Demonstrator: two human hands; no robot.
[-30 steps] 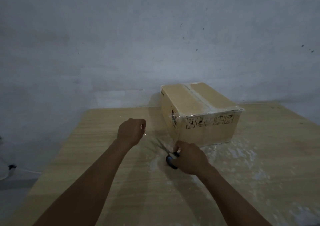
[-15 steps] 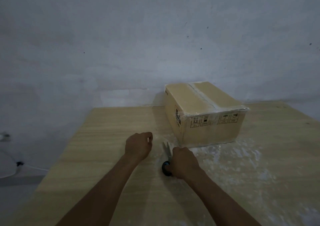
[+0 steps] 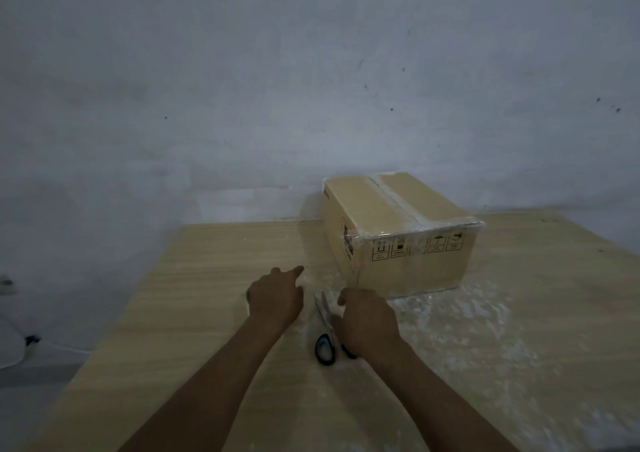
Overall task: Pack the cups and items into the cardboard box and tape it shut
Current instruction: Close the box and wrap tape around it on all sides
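Observation:
The cardboard box (image 3: 408,244) stands shut at the back of the table, with clear tape along its top seam and over its front edge. Black-handled scissors (image 3: 325,334) lie flat on the table in front of it, blades pointing at the box. My right hand (image 3: 367,323) lies palm down over their right side and covers one handle loop; its fingers are hidden. My left hand (image 3: 277,296) hovers just left of the blades with a finger stretched forward, nothing visible in it. No cups or other items are visible.
The wooden table (image 3: 207,313) has whitish scuffed patches (image 3: 485,330) on its right half. A grey wall (image 3: 311,88) rises right behind the box. A cable (image 3: 31,341) lies on the floor at the left.
Both hands drew back toward me and closer together. The scissors went from upright in my right hand to flat on the table. My left fist loosened and a finger stretched out.

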